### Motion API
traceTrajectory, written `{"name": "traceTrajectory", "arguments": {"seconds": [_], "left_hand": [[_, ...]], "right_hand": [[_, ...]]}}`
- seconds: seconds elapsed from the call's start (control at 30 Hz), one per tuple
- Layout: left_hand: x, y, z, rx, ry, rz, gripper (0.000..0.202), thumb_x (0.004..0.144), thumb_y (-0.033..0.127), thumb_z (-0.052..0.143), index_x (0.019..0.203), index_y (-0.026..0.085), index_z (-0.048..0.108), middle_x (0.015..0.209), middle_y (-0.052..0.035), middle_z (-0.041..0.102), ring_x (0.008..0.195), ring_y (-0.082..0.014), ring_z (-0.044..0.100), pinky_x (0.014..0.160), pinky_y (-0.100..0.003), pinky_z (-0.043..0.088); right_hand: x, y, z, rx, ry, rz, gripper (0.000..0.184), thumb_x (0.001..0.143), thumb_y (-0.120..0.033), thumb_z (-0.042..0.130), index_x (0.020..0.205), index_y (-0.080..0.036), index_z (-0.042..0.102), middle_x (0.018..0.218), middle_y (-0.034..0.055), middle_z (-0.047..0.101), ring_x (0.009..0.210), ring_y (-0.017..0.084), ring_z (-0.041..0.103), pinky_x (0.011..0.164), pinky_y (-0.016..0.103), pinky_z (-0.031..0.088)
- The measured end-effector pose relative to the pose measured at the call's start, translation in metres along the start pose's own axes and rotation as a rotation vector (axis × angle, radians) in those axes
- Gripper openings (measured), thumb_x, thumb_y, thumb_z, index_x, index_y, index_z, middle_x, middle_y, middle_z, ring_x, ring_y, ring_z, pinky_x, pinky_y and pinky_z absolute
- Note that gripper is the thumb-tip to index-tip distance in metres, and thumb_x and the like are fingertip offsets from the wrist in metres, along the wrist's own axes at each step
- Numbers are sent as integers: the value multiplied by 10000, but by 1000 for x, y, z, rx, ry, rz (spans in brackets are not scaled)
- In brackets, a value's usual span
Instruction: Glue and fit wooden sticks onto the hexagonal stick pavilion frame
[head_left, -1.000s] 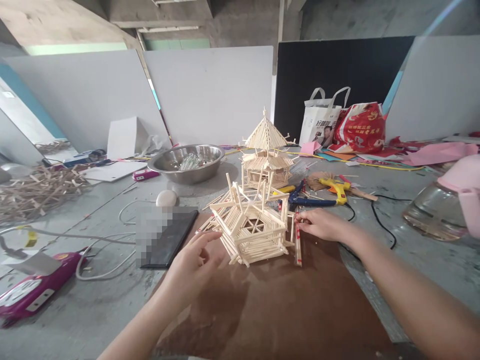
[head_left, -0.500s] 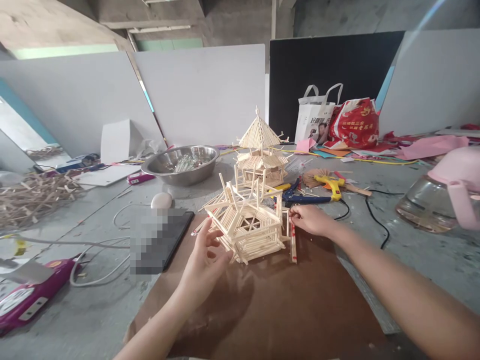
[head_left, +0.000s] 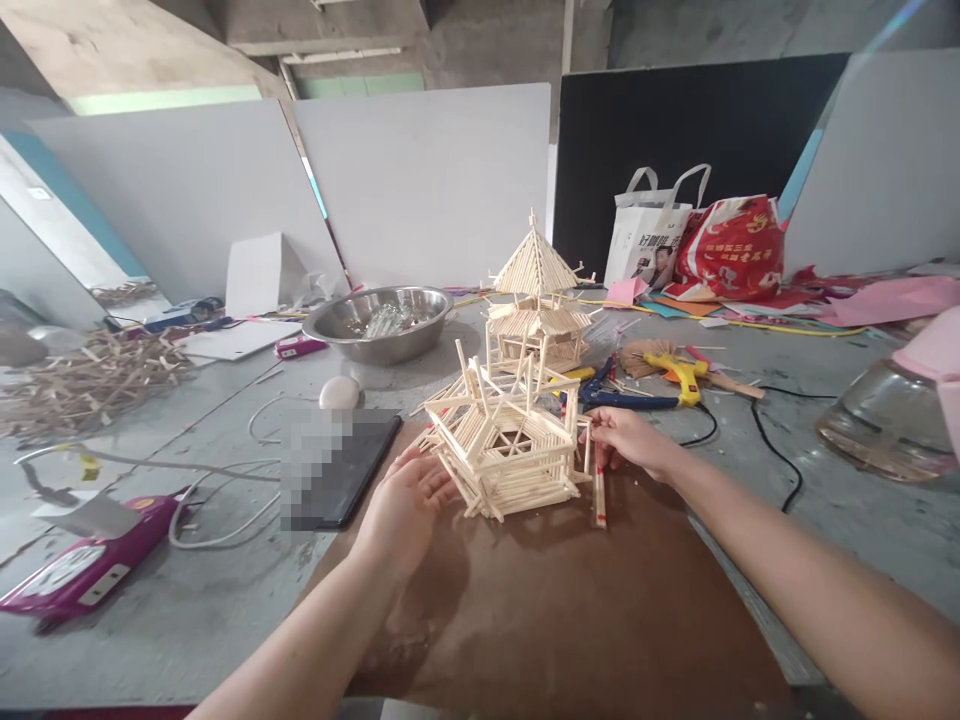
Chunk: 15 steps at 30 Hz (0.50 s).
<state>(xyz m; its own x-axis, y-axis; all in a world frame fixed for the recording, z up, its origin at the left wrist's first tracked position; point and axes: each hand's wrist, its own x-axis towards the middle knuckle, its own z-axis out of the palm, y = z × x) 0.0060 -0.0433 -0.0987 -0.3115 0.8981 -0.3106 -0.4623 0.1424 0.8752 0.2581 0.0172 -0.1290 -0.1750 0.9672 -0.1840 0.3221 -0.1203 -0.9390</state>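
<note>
A six-sided model of thin wooden sticks (head_left: pixel 517 485), with upright posts and an open middle, rests on a brown sheet. My left hand (head_left: pixel 412 500) is at its left side, palm turned up, fingers loosely apart and holding nothing visible. On the right side, my right hand (head_left: pixel 619 437) has its fingers bent together by a small stick frame; what lies between the fingertips is hidden. Below these fingers lies a narrow strip with red marks (head_left: pixel 599 500). Behind the model stands a tiered stick pavilion (head_left: pixel 534 265) with a pointed roof.
A yellow hot glue gun (head_left: pixel 679 375) and blue-handled pliers (head_left: pixel 622 398) lie behind my right hand. To the left are a dark tablet (head_left: pixel 367 470), a purple power strip (head_left: pixel 97 565) and cables. A steel basin (head_left: pixel 382 345) sits farther back; a glass jug (head_left: pixel 870 425) stands right.
My left hand has drawn back slightly from the model and turned its palm upward. The right hand stays beside the small frame, its fingers slightly lower. The whole view has shifted a little.
</note>
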Motion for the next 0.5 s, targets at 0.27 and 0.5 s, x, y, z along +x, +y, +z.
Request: {"name": "traceTrajectory", "arguments": {"seconds": [0.27,0.5], "left_hand": [[4,7,7,79,-55,-117,160,680,47,441,743,119,569,625,-45,605,494,-135,571,480,-239,470],[17,8,-8,26,-55,-137,125,697,98,469,742,120,584,757,-76,635,620,-153,612,541,-249,509]], "right_hand": [[-3,-5,3,200,42,48,127,686,-41,474,700,-151,537,542,-34,573,379,63,510,359,163,379],[1,-3,0,363,87,54,134,663,-51,479,717,-156,543,626,-3,623,485,84,567,503,220,486]]}}
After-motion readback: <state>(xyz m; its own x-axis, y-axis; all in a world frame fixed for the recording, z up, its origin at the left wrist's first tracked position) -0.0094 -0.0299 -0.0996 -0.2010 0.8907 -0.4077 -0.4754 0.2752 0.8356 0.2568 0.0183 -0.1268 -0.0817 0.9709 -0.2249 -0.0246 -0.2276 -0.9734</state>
